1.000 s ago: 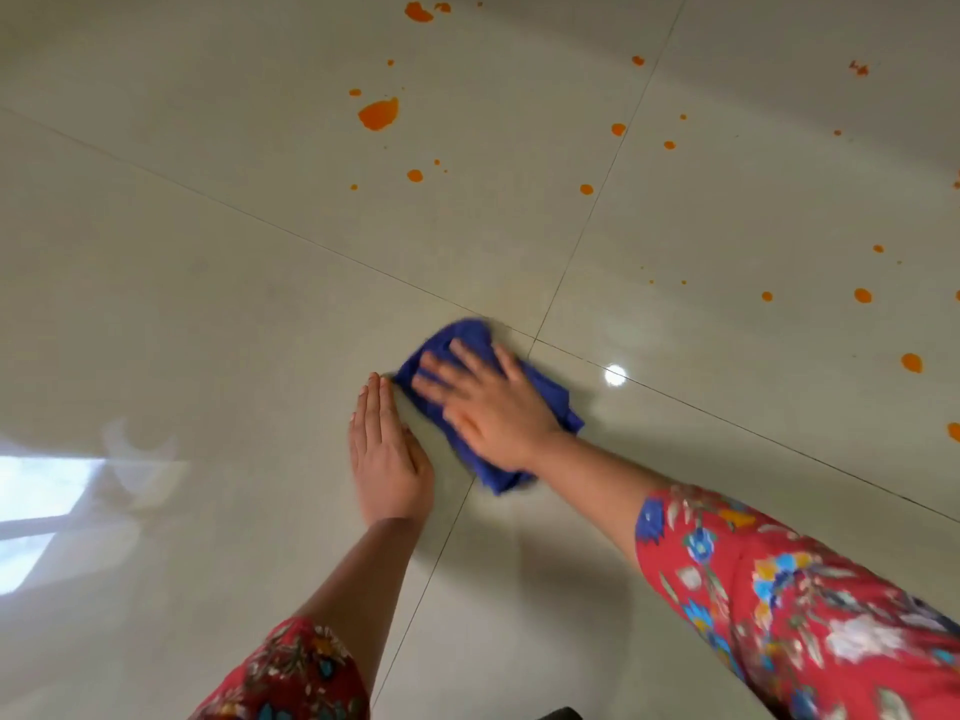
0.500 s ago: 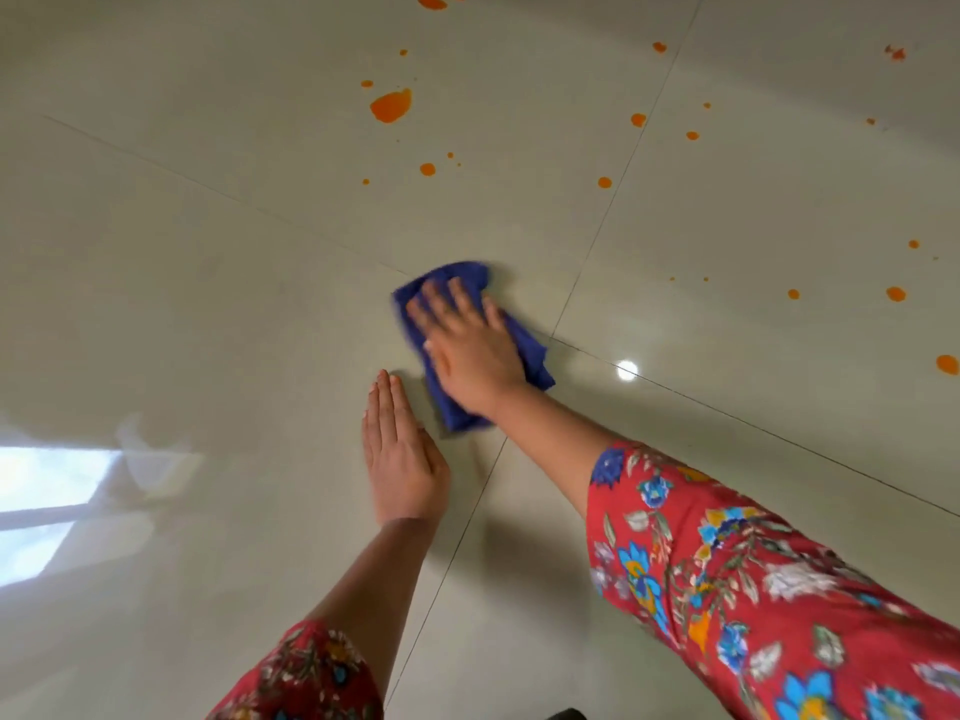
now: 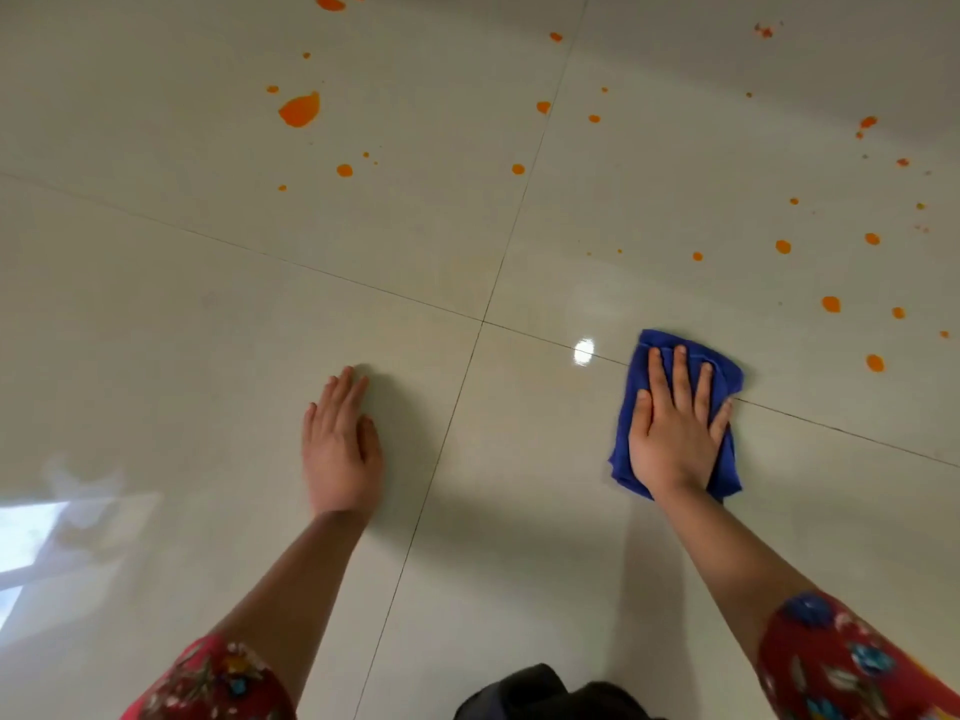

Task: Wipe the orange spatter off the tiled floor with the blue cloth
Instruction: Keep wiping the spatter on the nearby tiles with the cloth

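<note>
A folded blue cloth point(image 3: 724, 371) lies flat on the glossy cream tiled floor point(image 3: 156, 330), across a grout line. My right hand point(image 3: 672, 433) presses down on it with straight, spread fingers. My left hand point(image 3: 340, 449) rests flat on the bare tile to the left, fingers straight, holding nothing. Orange spatter covers the far tiles: one large blob point(image 3: 300, 110) at the upper left, and several small drops point(image 3: 831, 304) just beyond and to the right of the cloth. The nearest drop point(image 3: 875, 363) sits a short way right of the cloth.
Grout lines cross at a junction point(image 3: 482, 321) between my hands. A bright lamp reflection point(image 3: 584, 350) shines left of the cloth, and a window reflection point(image 3: 26, 532) at the lower left. A dark object point(image 3: 540, 693) shows at the bottom edge.
My right hand has slid the cloth from beside my left hand over to the right, past the tile junction. The left hand stays planted flat. The view has shifted.
</note>
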Motion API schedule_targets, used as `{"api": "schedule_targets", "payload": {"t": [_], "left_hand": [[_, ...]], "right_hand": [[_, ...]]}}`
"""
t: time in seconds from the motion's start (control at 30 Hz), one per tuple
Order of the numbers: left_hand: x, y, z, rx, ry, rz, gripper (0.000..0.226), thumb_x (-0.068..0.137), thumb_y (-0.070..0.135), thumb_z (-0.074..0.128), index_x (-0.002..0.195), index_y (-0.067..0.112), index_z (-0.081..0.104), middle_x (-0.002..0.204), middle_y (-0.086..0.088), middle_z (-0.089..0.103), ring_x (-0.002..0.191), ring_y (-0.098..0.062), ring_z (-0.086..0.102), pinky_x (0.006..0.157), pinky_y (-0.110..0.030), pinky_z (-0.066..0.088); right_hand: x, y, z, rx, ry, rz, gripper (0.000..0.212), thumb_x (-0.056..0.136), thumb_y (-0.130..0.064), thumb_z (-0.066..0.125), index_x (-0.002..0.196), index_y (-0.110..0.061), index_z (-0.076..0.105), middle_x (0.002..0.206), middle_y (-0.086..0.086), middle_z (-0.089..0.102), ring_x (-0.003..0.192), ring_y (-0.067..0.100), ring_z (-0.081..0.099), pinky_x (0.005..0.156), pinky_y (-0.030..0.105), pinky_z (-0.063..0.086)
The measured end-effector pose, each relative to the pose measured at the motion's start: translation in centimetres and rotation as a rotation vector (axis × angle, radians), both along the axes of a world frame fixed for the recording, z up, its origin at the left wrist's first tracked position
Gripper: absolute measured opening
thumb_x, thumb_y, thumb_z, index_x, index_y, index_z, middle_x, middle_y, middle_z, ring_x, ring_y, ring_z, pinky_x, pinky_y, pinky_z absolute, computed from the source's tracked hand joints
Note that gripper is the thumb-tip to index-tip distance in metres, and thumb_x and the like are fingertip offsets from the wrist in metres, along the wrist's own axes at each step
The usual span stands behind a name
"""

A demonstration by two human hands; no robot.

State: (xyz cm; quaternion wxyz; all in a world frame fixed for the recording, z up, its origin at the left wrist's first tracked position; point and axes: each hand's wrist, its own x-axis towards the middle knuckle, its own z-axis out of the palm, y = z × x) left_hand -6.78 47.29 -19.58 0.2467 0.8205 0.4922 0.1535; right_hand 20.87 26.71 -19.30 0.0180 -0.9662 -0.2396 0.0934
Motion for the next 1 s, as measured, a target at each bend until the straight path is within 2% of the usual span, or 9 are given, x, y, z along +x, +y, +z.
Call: {"api": "schedule_targets", "payload": {"t": [0.13,0.23,0.33,0.47,0.57,0.73,0.8,0.87,1.0], "left_hand": [[-2.8,0.4,0.1,0.012,0.051,0.066,0.053,0.090,0.015,0.034,0.142,0.012,0.044,0.153,-0.004,0.035,0.143,-0.023,0.027,0.118,-0.040,0.017],[-5.4,-1.2,-0.3,0.019,0.112,0.013,0.054,0.093,0.021,0.032,0.146,0.015,0.039,0.155,-0.001,0.031,0.145,-0.020,0.023,0.119,-0.038,0.016],[-6.1,-1.8,-0.2,0.018,0.139,-0.004,0.053,0.095,0.024,0.031,0.146,0.016,0.038,0.155,-0.001,0.031,0.145,-0.020,0.024,0.118,-0.039,0.017],[-5.3,-0.8,0.2,0.010,0.108,0.013,0.051,0.095,0.023,0.032,0.143,0.015,0.042,0.152,-0.003,0.037,0.143,-0.022,0.029,0.117,-0.038,0.020],[-5.4,-0.9,0.1,0.022,0.102,-0.015,0.049,0.094,0.017,0.036,0.143,0.015,0.043,0.152,-0.001,0.037,0.143,-0.020,0.028,0.118,-0.038,0.019],[-5.3,-2.3,-0.2,0.040,0.075,-0.009,0.048,0.094,0.015,0.035,0.141,0.012,0.045,0.151,-0.003,0.039,0.141,-0.022,0.030,0.116,-0.042,0.025],[-4.7,-2.2,-0.1,0.025,0.051,0.037,0.049,0.094,0.017,0.032,0.141,0.011,0.045,0.150,-0.004,0.040,0.140,-0.023,0.031,0.116,-0.038,0.023],[-3.8,-1.9,0.0,0.015,0.027,0.065,0.050,0.095,0.020,0.029,0.140,0.010,0.045,0.149,-0.006,0.042,0.139,-0.024,0.034,0.117,-0.034,0.022],[-1.5,-1.1,0.6,0.020,0.014,0.064,0.047,0.096,0.016,0.031,0.140,0.006,0.045,0.147,-0.010,0.043,0.138,-0.027,0.036,0.116,-0.037,0.025]], "right_hand": [[-1.1,5.4,0.4,0.024,-0.001,-0.027,0.059,0.097,-0.045,0.011,0.154,-0.034,0.012,0.163,-0.007,0.007,0.150,0.027,0.002,0.117,0.058,0.002],[-4.7,12.0,0.3,0.038,0.028,0.261,0.055,0.100,-0.042,0.023,0.154,-0.034,0.013,0.163,-0.007,0.007,0.150,0.028,0.003,0.117,0.057,0.004],[-10.8,15.6,0.6,0.067,0.057,0.696,0.054,0.100,-0.042,0.025,0.153,-0.034,0.020,0.163,-0.006,0.013,0.150,0.028,0.008,0.117,0.056,0.009],[-14.9,7.7,0.5,0.073,0.073,1.040,0.053,0.101,-0.042,0.029,0.153,-0.035,0.021,0.162,-0.008,0.017,0.150,0.024,0.009,0.119,0.051,0.008],[-10.6,2.0,0.3,0.032,0.036,0.996,0.056,0.098,-0.042,0.030,0.152,-0.038,0.019,0.161,-0.008,0.018,0.150,0.024,0.014,0.116,0.054,0.015],[-1.8,9.9,0.4,0.012,-0.031,0.463,0.056,0.096,-0.044,0.018,0.152,-0.035,0.024,0.162,-0.005,0.018,0.149,0.028,0.013,0.116,0.058,0.011],[-4.0,14.4,0.2,0.030,-0.001,0.522,0.058,0.095,-0.044,0.018,0.152,-0.035,0.023,0.162,-0.006,0.015,0.149,0.029,0.011,0.115,0.060,0.010],[-9.0,15.7,0.0,0.041,0.007,0.721,0.057,0.096,-0.043,0.022,0.152,-0.035,0.023,0.162,-0.006,0.015,0.149,0.031,0.011,0.115,0.060,0.010],[-15.3,6.8,0.4,0.104,0.047,0.958,0.055,0.100,-0.043,0.029,0.153,-0.033,0.021,0.163,-0.007,0.013,0.150,0.026,0.006,0.119,0.054,0.007]]}}
